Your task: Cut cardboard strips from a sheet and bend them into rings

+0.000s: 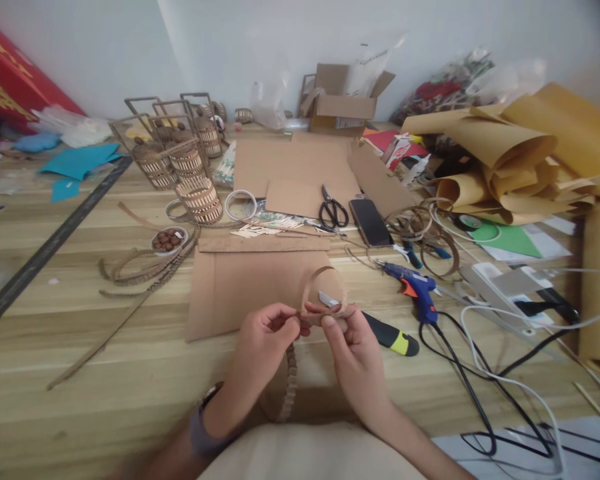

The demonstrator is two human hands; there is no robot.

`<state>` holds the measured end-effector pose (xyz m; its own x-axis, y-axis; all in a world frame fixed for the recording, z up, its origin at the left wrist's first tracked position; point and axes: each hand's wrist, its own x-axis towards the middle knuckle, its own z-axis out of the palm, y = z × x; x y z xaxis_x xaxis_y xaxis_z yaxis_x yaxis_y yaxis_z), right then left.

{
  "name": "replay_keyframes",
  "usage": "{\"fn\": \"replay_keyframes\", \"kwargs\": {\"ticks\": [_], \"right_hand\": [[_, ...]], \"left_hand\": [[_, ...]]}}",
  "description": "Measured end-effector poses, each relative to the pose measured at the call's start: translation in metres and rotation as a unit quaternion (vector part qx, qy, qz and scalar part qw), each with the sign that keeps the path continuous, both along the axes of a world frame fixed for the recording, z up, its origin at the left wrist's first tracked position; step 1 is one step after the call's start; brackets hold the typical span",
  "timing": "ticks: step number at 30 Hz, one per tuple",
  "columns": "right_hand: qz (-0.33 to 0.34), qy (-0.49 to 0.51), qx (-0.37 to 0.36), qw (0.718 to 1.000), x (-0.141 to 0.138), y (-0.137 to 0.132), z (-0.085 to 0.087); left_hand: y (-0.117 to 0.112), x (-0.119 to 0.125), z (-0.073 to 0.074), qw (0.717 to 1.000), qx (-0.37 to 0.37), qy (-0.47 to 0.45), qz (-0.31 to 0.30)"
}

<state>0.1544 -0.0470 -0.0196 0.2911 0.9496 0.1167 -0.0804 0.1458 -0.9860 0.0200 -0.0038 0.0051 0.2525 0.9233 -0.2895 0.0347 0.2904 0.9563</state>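
Both my hands meet low in the middle of the head view, over a flat brown cardboard sheet (240, 287). My left hand (265, 340) and my right hand (350, 347) pinch the two ends of a thin cardboard strip (323, 283) that curls up into a small loop between them. A corrugated strip (290, 387) hangs down below my left hand. Just behind the loop lies a utility knife (380, 330) with a black and yellow handle, its blade close to my right fingers.
A blue glue gun (417, 290) with a black cord lies to the right, near a white power strip (500, 283). Scissors (333, 210) and a phone (370, 223) lie farther back. Woven cardboard baskets (190, 167) stand back left. Rolled brown paper (520, 160) fills the right side.
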Motion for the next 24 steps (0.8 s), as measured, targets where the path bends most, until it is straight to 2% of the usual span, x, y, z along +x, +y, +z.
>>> {"fn": "replay_keyframes", "kwargs": {"ticks": [7,14,17,19,21,24], "right_hand": [[0.007,0.136,-0.096,0.986,0.003,0.004,0.004],[0.028,0.123,-0.104,0.987,0.004,0.004,0.009],[0.008,0.150,-0.090,0.985,0.014,0.007,0.013],[-0.029,0.114,-0.057,0.991,0.029,0.008,0.018],[-0.044,0.014,-0.025,0.999,0.049,0.010,0.025],[-0.052,-0.146,0.014,0.988,0.082,0.011,0.044]], "left_hand": [[-0.002,-0.001,0.000,1.000,-0.004,-0.003,-0.023],[-0.003,-0.003,-0.001,0.996,0.058,0.064,-0.036],[0.002,-0.010,-0.002,0.997,0.052,0.057,0.000],[0.007,-0.017,-0.003,0.998,0.023,0.033,0.049],[0.012,-0.024,-0.004,0.996,-0.003,0.011,0.091],[0.014,-0.028,-0.008,0.994,-0.024,-0.005,0.109]]}}
